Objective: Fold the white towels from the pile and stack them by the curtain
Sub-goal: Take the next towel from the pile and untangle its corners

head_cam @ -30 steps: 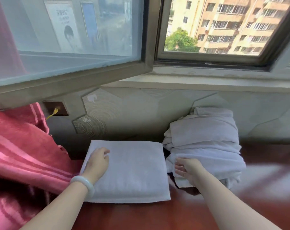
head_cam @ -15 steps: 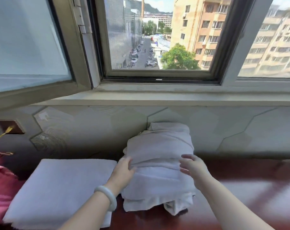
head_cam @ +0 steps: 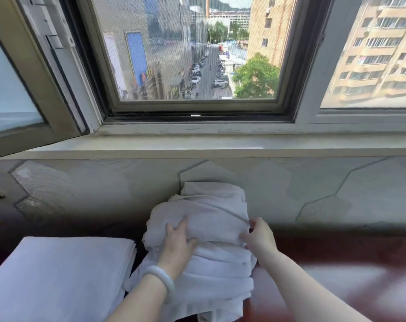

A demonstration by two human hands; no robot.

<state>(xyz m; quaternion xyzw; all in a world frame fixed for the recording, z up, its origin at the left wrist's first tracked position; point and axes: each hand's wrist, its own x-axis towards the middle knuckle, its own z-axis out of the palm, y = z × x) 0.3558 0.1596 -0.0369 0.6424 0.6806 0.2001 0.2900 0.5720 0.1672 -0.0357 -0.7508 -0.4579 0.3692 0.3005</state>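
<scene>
L hand point(head_cam: 176, 242) has left the folded towel point(head_cam: 57, 275), joining R hand point(head_cam: 260, 238) at the pile point(head_cam: 218, 270) on the counter point(head_cam: 336, 287); both grips now clasp its top towel point(head_cam: 211, 217). Next fold looks imminent.

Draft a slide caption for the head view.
Left hand and right hand hold the top crumpled white towel of the pile, beside a folded white towel stack on a red-brown tabletop.
</scene>
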